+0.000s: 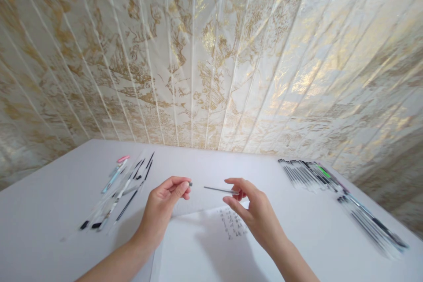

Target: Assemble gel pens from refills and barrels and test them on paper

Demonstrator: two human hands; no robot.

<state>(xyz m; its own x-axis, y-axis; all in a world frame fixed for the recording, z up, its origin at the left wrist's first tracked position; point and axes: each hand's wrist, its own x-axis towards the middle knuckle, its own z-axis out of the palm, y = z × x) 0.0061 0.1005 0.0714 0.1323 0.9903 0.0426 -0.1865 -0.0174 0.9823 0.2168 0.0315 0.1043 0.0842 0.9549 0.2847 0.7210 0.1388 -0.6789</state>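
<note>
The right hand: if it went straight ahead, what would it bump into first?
Probably the small dark piece in the left hand, met first by the thin rod the right hand holds. Depth is unclear, so it might miss.

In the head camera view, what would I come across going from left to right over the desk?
Scattered pens, left hand, small dark piece at its fingertips, thin dark rod, right hand, pens laid side by side.
</note>
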